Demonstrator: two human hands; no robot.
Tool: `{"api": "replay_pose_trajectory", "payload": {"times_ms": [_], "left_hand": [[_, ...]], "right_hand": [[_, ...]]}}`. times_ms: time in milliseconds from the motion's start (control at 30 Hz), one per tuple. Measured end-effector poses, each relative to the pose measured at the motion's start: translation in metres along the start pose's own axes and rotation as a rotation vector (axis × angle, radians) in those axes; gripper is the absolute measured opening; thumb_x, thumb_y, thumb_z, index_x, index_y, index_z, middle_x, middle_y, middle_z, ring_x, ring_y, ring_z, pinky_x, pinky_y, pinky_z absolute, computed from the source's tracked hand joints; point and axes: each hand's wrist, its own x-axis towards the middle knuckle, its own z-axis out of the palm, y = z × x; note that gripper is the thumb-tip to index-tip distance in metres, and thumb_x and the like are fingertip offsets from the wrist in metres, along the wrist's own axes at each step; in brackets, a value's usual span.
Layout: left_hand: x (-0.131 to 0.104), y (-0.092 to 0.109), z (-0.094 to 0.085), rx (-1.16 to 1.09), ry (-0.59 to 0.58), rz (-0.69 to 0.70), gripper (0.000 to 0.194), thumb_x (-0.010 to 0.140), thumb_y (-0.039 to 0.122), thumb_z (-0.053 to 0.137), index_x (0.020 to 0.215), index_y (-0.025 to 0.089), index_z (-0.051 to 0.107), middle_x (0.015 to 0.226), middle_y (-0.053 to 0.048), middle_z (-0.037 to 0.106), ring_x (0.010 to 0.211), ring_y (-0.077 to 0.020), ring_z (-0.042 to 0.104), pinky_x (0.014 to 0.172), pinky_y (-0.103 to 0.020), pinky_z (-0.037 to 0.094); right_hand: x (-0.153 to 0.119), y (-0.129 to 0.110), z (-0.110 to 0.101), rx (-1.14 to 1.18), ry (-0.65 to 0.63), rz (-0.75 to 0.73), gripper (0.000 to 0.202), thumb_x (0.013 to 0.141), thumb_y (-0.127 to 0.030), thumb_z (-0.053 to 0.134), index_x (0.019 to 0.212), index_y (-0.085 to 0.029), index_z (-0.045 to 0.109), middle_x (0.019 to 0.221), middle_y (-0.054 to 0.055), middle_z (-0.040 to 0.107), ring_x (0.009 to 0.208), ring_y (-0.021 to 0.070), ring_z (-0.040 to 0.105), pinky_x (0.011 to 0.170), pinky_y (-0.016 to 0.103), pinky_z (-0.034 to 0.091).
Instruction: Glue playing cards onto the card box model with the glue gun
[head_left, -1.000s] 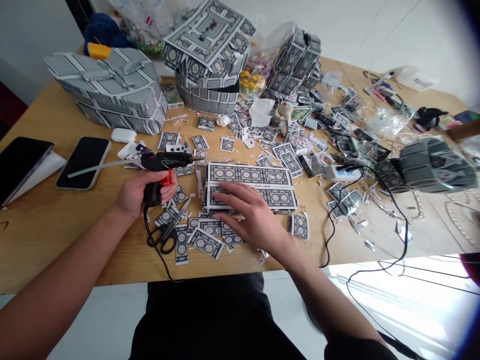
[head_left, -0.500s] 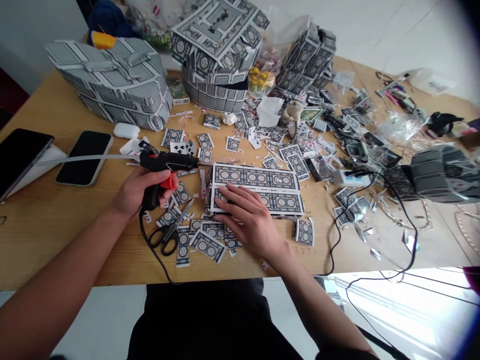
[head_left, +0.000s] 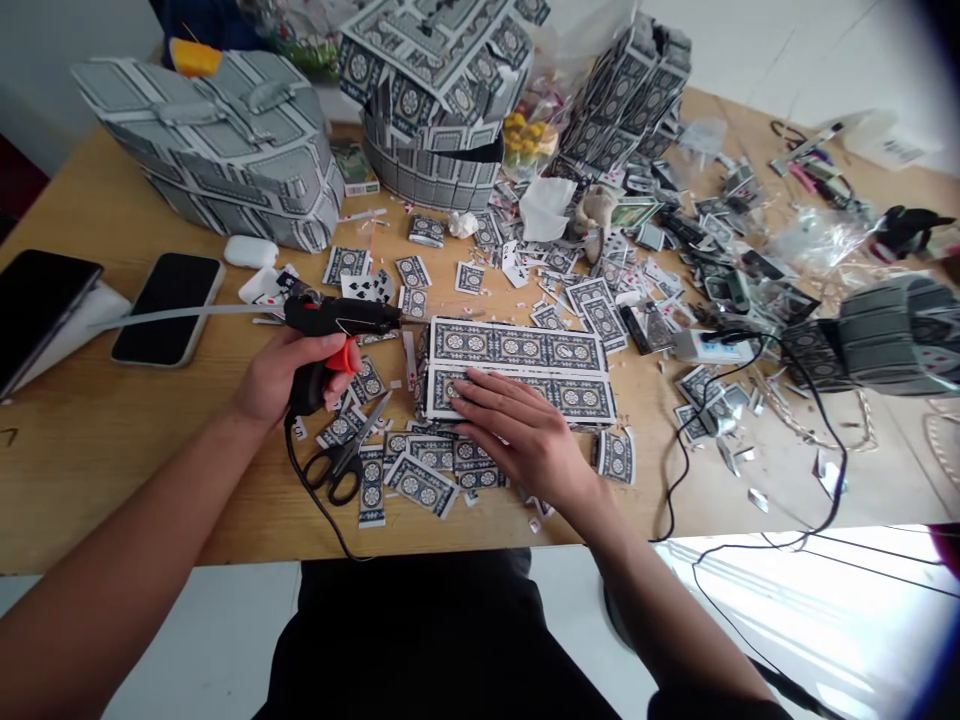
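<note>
My left hand (head_left: 292, 380) is closed round a black hot glue gun (head_left: 337, 315) with an orange trigger and a long whitish glue stick out of its back. The gun's nozzle points right, close to the upper left corner of a flat box (head_left: 574, 348) covered in playing cards. My right hand (head_left: 525, 430) lies flat on the lower part of that box, fingers stretched out to the left and holding nothing. Black scissors (head_left: 341, 462) and loose playing cards (head_left: 421, 485) lie just below the gun and the box.
Card-covered models (head_left: 225, 150) stand at the back, a rounded card piece (head_left: 896, 340) at the right. Cut cards and scraps litter the middle and right. Two phones (head_left: 169, 310) lie at the left. A black cord (head_left: 832, 450) loops from the power strip (head_left: 712, 347) over the front edge.
The view has shifted slightly. My right hand has slid a little to the right along the box, its fingers still flat. My left hand keeps the glue gun at the box's corner.
</note>
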Motion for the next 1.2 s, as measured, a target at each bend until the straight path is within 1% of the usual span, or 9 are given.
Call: {"api": "replay_pose_trajectory", "payload": {"times_ms": [233,500,600,700,800,867,967,1033,1200], "left_hand": [[0.0,0.0,0.0,-0.007,-0.01,-0.006,0.04,0.084,0.051,0.087,0.08,0.012,0.079,0.053,-0.002,0.061,0.041,-0.0123,0.057,0.038,-0.02,0.047],[0.0,-0.001,0.0,0.031,0.016,-0.054,0.043,0.082,0.054,0.086,0.08,0.012,0.08,0.054,-0.002,0.059,0.042,-0.0123,0.057,0.038,-0.02,0.045],[0.0,-0.001,0.003,0.028,0.031,-0.043,0.04,0.081,0.052,0.085,0.079,0.013,0.08,0.052,-0.001,0.056,0.042,-0.0122,0.054,0.037,-0.021,0.043],[0.001,-0.002,0.011,-0.036,0.071,-0.052,0.034,0.078,0.047,0.086,0.074,0.014,0.079,0.06,-0.003,0.062,0.051,-0.0122,0.058,0.045,-0.021,0.049],[0.003,-0.004,0.025,-0.074,0.178,-0.068,0.03,0.079,0.042,0.083,0.067,0.015,0.078,0.089,-0.011,0.077,0.084,-0.0188,0.073,0.07,-0.024,0.063],[0.007,-0.005,0.037,-0.062,0.225,-0.099,0.029,0.084,0.04,0.081,0.069,0.015,0.08,0.104,-0.014,0.08,0.105,-0.0232,0.075,0.087,-0.027,0.064],[0.014,-0.003,0.053,-0.066,0.225,-0.189,0.029,0.086,0.041,0.083,0.076,0.014,0.082,0.104,-0.015,0.081,0.106,-0.0244,0.077,0.095,-0.031,0.065],[0.017,0.002,0.06,-0.108,0.236,-0.245,0.028,0.085,0.041,0.084,0.08,0.013,0.082,0.104,-0.015,0.081,0.098,-0.024,0.079,0.094,-0.034,0.066],[0.013,0.028,0.071,-0.222,0.283,-0.197,0.024,0.086,0.038,0.077,0.081,0.015,0.076,0.122,-0.02,0.08,0.116,-0.0309,0.078,0.103,-0.046,0.066]], "right_hand": [[-0.03,0.009,-0.029,-0.149,0.035,0.079,0.056,0.099,-0.011,0.077,0.152,-0.028,0.068,0.145,0.008,0.076,0.141,0.0323,0.069,0.112,0.057,0.065],[-0.068,-0.012,-0.049,-0.337,0.266,0.179,0.039,0.092,0.0,0.079,0.118,-0.028,0.08,0.103,0.005,0.085,0.105,0.0282,0.079,0.091,0.047,0.069],[-0.07,-0.013,-0.052,-0.37,0.266,0.305,0.036,0.094,-0.018,0.084,0.127,-0.028,0.075,0.124,0.01,0.08,0.12,0.032,0.075,0.104,0.054,0.064],[-0.068,0.003,-0.057,-0.257,0.29,0.621,0.061,0.093,-0.049,0.085,0.147,-0.027,0.064,0.148,0.016,0.069,0.135,0.0375,0.067,0.111,0.061,0.058],[-0.063,0.03,-0.067,0.044,0.349,0.977,0.073,0.094,-0.072,0.073,0.147,-0.022,0.065,0.144,0.019,0.072,0.129,0.0373,0.072,0.101,0.058,0.063],[-0.057,0.047,-0.075,0.212,0.303,1.085,0.073,0.091,-0.081,0.069,0.131,-0.021,0.074,0.126,0.017,0.079,0.117,0.0346,0.075,0.099,0.053,0.063],[-0.049,0.065,-0.084,0.425,0.148,1.105,0.066,0.092,-0.085,0.064,0.104,-0.023,0.081,0.103,0.008,0.083,0.1,0.029,0.077,0.09,0.045,0.062],[-0.047,0.071,-0.086,0.459,0.15,1.08,0.063,0.091,-0.084,0.067,0.096,-0.022,0.08,0.092,0.006,0.082,0.092,0.0276,0.076,0.081,0.041,0.061],[-0.051,0.068,-0.09,0.427,0.507,0.94,0.049,0.099,-0.074,0.064,0.111,-0.027,0.074,0.111,0.006,0.081,0.097,0.0263,0.077,0.077,0.04,0.063]]}}
